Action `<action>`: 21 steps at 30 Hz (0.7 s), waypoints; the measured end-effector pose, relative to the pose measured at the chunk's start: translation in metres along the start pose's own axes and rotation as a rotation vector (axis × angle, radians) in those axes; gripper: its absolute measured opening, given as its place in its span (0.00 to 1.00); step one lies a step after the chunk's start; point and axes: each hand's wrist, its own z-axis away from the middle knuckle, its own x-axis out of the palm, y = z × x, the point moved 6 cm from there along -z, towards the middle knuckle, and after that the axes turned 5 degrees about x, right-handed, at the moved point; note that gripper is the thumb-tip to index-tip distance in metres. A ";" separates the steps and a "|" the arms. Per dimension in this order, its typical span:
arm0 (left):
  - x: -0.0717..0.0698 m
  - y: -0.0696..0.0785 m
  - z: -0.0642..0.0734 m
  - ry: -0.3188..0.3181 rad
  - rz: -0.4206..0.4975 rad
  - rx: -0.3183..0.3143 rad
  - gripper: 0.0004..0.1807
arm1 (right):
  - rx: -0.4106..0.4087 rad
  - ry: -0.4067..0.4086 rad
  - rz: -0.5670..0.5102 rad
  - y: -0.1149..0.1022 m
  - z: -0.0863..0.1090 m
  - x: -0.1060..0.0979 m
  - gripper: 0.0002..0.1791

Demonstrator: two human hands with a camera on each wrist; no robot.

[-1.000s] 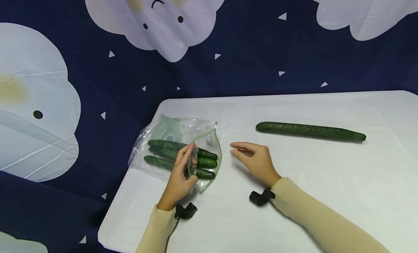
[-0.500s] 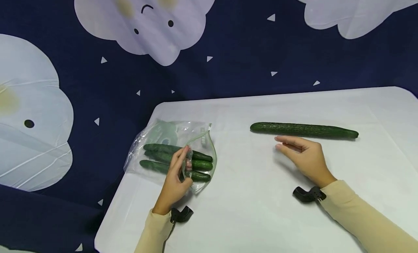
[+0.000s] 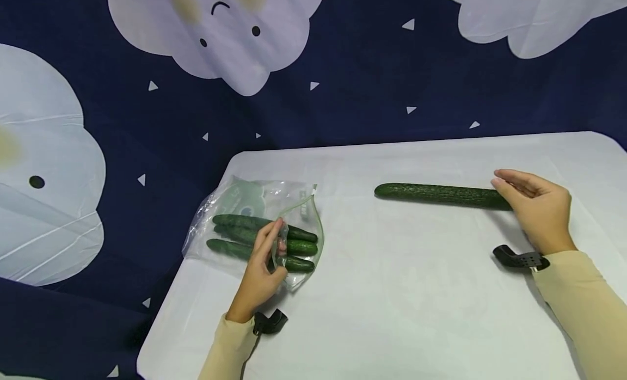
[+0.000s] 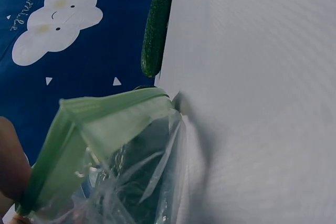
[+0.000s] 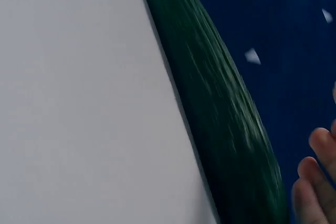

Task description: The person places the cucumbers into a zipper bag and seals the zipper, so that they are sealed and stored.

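My left hand (image 3: 261, 272) grips the rim of a clear zip bag (image 3: 294, 190) on the left of the table and holds its mouth up. Several cucumbers (image 3: 302, 247) lie inside, pointing toward the mouth. In the left wrist view the green zip band (image 4: 113, 109) gapes. A long loose cucumber (image 3: 431, 193) lies farther right, near the back. Over its right end hovers my right hand (image 3: 541, 211), hiding that end, thumb and fingers apart. The right wrist view has the fingertips (image 5: 310, 174) beside the cucumber, with a gap between.
A white-covered table (image 3: 416, 287) with rounded corners carries everything. Behind and left of it hangs a dark blue cloth (image 3: 362, 53) printed with clouds. Each wrist wears a black camera mount (image 3: 519, 258).
My right hand has moved right and back, from beside the bag to the right end of the loose cucumber. The left hand keeps its grip on the bag; the head view has shifted slightly.
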 end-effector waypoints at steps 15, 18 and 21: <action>0.001 0.000 -0.002 -0.012 0.000 0.041 0.53 | 0.132 -0.412 0.559 0.047 -0.012 -0.029 0.38; 0.001 0.001 0.000 -0.009 -0.004 0.045 0.53 | 0.097 -0.421 0.579 0.047 -0.013 -0.027 0.37; 0.000 0.002 0.000 -0.009 -0.008 0.052 0.53 | 0.096 -0.417 0.582 0.048 -0.012 -0.028 0.36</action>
